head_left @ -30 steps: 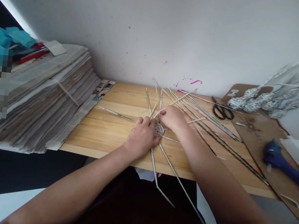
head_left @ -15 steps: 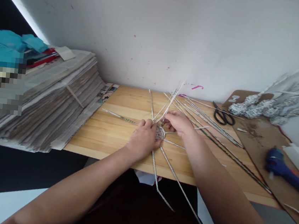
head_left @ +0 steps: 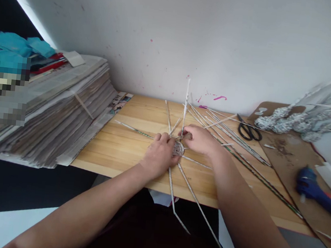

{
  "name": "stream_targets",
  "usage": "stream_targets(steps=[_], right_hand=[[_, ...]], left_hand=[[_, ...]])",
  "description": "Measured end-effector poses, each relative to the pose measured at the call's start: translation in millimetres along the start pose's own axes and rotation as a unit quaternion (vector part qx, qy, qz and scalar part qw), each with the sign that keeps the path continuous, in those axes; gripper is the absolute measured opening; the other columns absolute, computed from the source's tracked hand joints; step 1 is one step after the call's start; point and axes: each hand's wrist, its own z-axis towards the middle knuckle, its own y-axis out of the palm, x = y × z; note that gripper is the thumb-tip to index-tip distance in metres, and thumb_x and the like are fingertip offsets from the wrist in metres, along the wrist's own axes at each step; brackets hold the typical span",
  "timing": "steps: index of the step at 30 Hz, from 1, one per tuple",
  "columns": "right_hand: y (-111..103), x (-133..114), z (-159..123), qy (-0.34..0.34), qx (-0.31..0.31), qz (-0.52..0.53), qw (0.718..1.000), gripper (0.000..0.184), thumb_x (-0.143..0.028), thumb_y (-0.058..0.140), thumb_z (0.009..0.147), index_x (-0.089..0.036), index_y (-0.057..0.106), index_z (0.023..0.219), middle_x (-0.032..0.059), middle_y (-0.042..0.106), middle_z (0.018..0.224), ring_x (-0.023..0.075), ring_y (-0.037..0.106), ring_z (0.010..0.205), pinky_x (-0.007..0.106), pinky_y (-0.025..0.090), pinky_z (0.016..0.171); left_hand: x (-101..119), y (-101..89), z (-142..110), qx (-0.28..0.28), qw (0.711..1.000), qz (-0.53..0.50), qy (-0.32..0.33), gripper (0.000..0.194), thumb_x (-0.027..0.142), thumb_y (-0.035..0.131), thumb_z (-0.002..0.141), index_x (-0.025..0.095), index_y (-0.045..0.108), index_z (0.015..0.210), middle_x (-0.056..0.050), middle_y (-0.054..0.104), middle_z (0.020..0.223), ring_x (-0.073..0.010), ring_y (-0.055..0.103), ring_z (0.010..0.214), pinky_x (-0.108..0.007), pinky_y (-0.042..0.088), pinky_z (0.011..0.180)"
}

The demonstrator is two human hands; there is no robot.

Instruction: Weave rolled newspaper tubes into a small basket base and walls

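A small woven disc of rolled paper (head_left: 178,149) lies on the wooden table (head_left: 121,147), with thin paper tubes (head_left: 189,189) fanning out from it like spokes. My left hand (head_left: 159,156) presses down on the disc's left side, fingers curled over it. My right hand (head_left: 201,140) sits just right of the centre and pinches one paper tube (head_left: 186,102), which stands nearly upright toward the wall. Some spokes hang over the table's near edge.
A tall stack of newspapers (head_left: 51,112) fills the left of the table. Black scissors (head_left: 248,128) lie at the back right by loose tubes. On a brown board (head_left: 291,161) at the right are woven paper pieces (head_left: 298,120) and a blue glue gun (head_left: 315,191).
My right hand has swung its pinched tube from leaning right to standing almost upright over the disc. My left hand stays pressed on the weave.
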Motion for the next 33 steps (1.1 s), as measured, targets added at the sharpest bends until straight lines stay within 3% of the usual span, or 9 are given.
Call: stream_targets(steps=[7,16,19,22,25,28,33], right_hand=[[-3.0,-5.0,-0.2,-0.001,-0.003,-0.108,0.994,0.014,-0.021,0.058,0.085,-0.023,0.072,0.087,0.0056,0.075,0.094,0.0232,0.063,0.095,0.034,0.043,0.087],[-10.8,-16.2,-12.3,0.026,-0.082,-0.145,0.986,0.016,-0.017,0.058,0.081,-0.022,0.073,0.087,0.0095,0.076,0.096,0.0254,0.067,0.09,0.033,0.043,0.073],[-14.1,-18.6,-10.6,0.036,-0.039,-0.121,0.991,0.02,-0.018,0.056,0.084,-0.021,0.074,0.089,0.0089,0.076,0.098,0.0235,0.068,0.09,0.031,0.044,0.074],[-13.5,-23.9,2.2,0.049,0.014,-0.051,0.997,0.024,-0.02,0.054,0.088,-0.024,0.076,0.096,0.0054,0.077,0.102,0.0201,0.068,0.092,0.028,0.045,0.079],[-8.2,-31.0,25.4,0.102,-0.024,-0.017,0.994,0.012,-0.023,0.067,0.081,-0.025,0.078,0.086,0.0047,0.078,0.094,0.0196,0.069,0.088,0.026,0.045,0.075],[-3.1,-38.2,46.7,0.138,-0.021,-0.014,0.99,0.009,-0.029,0.074,0.076,-0.021,0.077,0.078,0.0084,0.077,0.085,0.0207,0.069,0.083,0.026,0.044,0.07],[2.4,-42.3,56.7,0.169,-0.032,0.029,0.985,0.015,-0.027,0.064,0.084,-0.018,0.075,0.078,0.0049,0.071,0.062,0.0152,0.065,0.058,0.023,0.042,0.055]], left_hand=[[-1.3,3.8,-1.7,0.02,1.0,-0.007,0.011,0.053,0.043,0.064,0.087,0.012,0.057,0.129,-0.014,0.055,0.122,-0.0302,0.049,0.115,-0.04,0.042,0.105],[-0.7,3.8,1.8,0.014,1.0,0.002,0.026,0.046,0.041,0.062,0.088,0.016,0.058,0.126,-0.013,0.057,0.12,-0.0308,0.049,0.113,-0.042,0.044,0.099],[0.7,2.2,2.5,0.007,1.0,0.005,0.026,0.045,0.04,0.061,0.089,0.013,0.058,0.125,-0.015,0.058,0.118,-0.0311,0.049,0.112,-0.042,0.044,0.099],[2.2,0.5,2.0,0.001,1.0,0.01,0.025,0.044,0.038,0.06,0.089,0.011,0.059,0.124,-0.016,0.058,0.116,-0.0314,0.05,0.111,-0.041,0.044,0.099],[3.1,0.1,1.3,0.001,1.0,0.01,0.023,0.043,0.038,0.059,0.09,0.011,0.059,0.124,-0.016,0.059,0.114,-0.0313,0.05,0.11,-0.042,0.044,0.098],[3.6,2.1,0.9,0.008,1.0,0.009,0.023,0.043,0.036,0.059,0.09,0.01,0.059,0.124,-0.016,0.059,0.114,-0.0313,0.05,0.11,-0.042,0.044,0.099],[2.8,7.9,1.2,0.029,0.999,0.009,0.035,0.048,0.039,0.061,0.089,0.006,0.059,0.124,-0.018,0.059,0.112,-0.0322,0.05,0.108,-0.043,0.044,0.099]])
